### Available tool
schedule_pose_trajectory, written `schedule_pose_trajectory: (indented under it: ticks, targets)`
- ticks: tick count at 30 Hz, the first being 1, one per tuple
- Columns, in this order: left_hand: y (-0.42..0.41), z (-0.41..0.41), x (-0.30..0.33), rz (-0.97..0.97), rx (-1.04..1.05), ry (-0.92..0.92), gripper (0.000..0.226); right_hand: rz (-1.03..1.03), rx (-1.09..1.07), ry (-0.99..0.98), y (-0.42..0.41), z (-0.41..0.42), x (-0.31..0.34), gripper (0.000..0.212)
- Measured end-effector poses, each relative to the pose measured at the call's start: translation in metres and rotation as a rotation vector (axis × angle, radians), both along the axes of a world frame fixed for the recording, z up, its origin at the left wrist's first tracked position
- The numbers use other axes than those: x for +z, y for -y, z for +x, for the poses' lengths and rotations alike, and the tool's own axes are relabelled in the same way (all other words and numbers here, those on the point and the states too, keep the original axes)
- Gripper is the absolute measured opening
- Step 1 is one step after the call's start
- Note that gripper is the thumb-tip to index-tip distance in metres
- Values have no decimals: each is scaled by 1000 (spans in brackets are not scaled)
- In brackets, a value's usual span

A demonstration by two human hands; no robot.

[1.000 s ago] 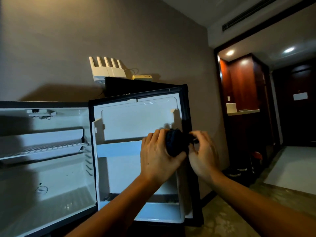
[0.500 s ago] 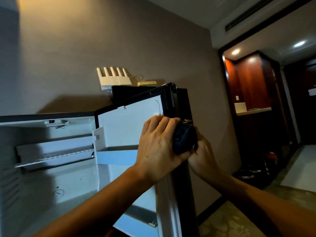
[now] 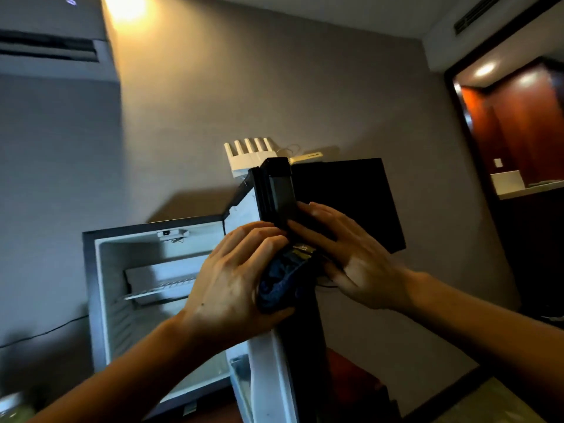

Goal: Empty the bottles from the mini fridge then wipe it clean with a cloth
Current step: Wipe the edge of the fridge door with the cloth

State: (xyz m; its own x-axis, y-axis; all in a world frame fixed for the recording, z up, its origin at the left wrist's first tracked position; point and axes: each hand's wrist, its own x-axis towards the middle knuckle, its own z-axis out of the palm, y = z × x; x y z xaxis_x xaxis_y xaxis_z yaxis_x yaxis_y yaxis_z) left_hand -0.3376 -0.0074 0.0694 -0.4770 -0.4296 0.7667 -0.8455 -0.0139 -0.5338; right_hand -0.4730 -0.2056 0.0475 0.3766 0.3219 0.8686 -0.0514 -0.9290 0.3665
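The mini fridge stands open at centre left, its white interior showing one wire shelf and no bottles. Its black door is seen edge-on in the middle. My left hand grips a dark blue cloth pressed against the door's edge. My right hand lies flat with spread fingers on the door's outer black face, its thumb side touching the cloth.
A white router with several antennas sits on top of the fridge against the grey wall. An air conditioner hangs at upper left. A dark doorway with wood panels opens at right. A cable runs along the wall at lower left.
The view has swung so the door is now edge-on. Both hands with the cloth have shifted from the door's inner side onto its edge, and my right hand has spread flat on the outer face.
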Motion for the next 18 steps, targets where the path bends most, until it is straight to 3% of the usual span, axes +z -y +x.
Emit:
schedule_pose_trajectory:
  ticks: [12,15,18]
  targets:
    - [-61,15,-1,-26,152,216,54,-237,-42,-161,-47,37,42,70]
    - [-74,27,-5,-3,247,231,55,-222,-9,-172,-58,59,44,60]
    - [-86,37,-8,-26,335,210,60,-190,30,-174,-68,87,43,67]
